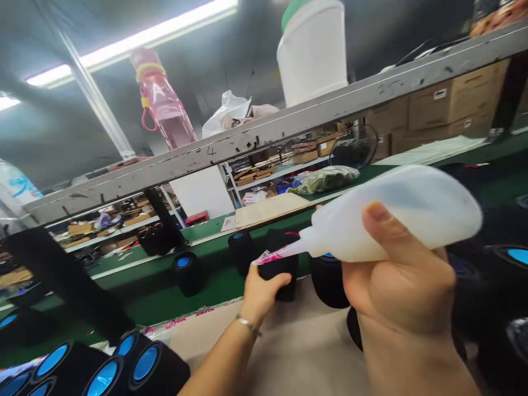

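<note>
My right hand [400, 280] grips a translucent white squeeze bottle [416, 206], its thumb pressed along the side. The bottle lies tilted, its pink-marked nozzle [278, 255] pointing left and slightly down. Farther away, my left hand [260, 291], with a bracelet at the wrist, is at a black cylindrical speaker [284, 286]. Its thumb crosses the front of that speaker and its fingers are at the left side, partly hidden behind the nozzle tip. Another black speaker [325, 280] stands beneath the bottle.
Black speakers with blue round faces [146, 363] crowd the lower left; others stand on the green belt [152, 302]. A grey shelf beam [231, 142] crosses above, carrying a pink drink bottle [169, 107] and a white tub [313, 55]. A dark post [70, 286] rises at left.
</note>
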`<state>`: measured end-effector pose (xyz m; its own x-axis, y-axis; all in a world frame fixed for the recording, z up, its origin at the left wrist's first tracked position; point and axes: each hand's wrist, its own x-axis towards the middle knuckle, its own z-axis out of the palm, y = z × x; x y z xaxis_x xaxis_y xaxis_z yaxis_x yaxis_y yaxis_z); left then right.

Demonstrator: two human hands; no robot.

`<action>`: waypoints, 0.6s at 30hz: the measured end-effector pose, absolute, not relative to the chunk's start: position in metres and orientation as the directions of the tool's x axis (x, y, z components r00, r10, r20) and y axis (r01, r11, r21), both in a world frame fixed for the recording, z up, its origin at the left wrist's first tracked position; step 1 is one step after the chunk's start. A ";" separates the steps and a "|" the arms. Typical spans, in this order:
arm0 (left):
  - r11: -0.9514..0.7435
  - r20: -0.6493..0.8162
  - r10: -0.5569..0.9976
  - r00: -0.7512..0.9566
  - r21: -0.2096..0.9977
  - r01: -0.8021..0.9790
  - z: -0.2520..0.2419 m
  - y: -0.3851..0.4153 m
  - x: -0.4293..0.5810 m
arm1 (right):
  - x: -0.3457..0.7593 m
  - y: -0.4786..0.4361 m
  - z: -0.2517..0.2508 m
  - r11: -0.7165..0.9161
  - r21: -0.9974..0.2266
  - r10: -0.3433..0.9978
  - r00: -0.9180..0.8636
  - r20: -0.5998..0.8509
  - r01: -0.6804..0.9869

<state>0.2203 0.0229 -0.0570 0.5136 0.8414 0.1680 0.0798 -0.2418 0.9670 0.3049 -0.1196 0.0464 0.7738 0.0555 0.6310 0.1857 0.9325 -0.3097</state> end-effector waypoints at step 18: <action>-0.657 0.358 0.730 0.583 0.605 0.450 -0.014 -0.025 0.088 | 0.275 -0.113 0.035 0.891 -0.453 0.333 0.642 0.690 0.024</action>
